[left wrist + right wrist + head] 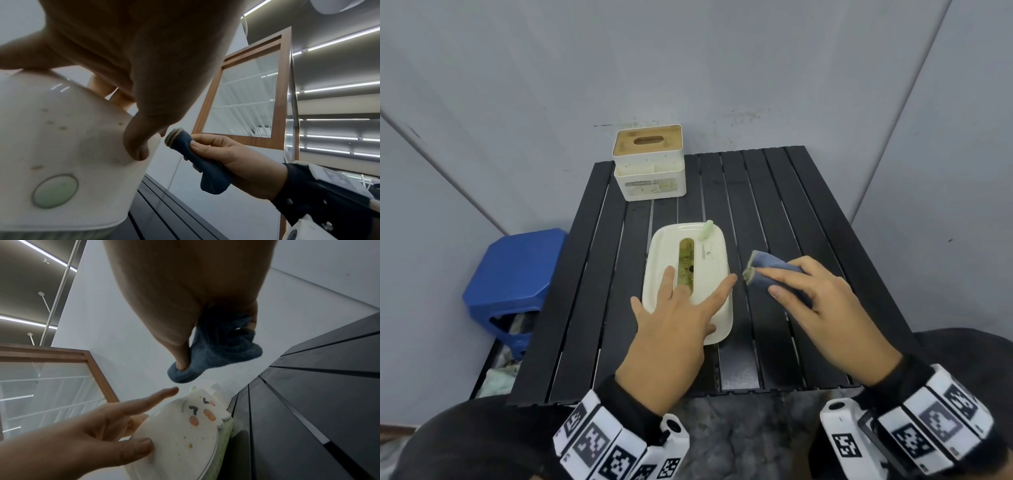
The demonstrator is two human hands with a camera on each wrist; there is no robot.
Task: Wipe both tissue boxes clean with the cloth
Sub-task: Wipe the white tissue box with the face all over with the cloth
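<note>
A low white tissue box (709,260) with a soiled slot lies mid-table; its side shows brown specks (185,434) and its end a green oval (55,191). My left hand (681,301) rests flat on its lid with straight, spread fingers, thumb against the near end. My right hand (811,294) grips a rolled blue cloth (770,270) just right of the box, a little above the table; the cloth (197,155) (216,352) ends near my left index fingertip. A taller white tissue box (650,171) with a wooden lid stands at the table's far left.
The black slatted table (808,240) stands against grey walls. A blue plastic stool (513,277) sits to its left, with a pale cloth on the floor below. A wood-framed glass panel (242,100) shows in both wrist views.
</note>
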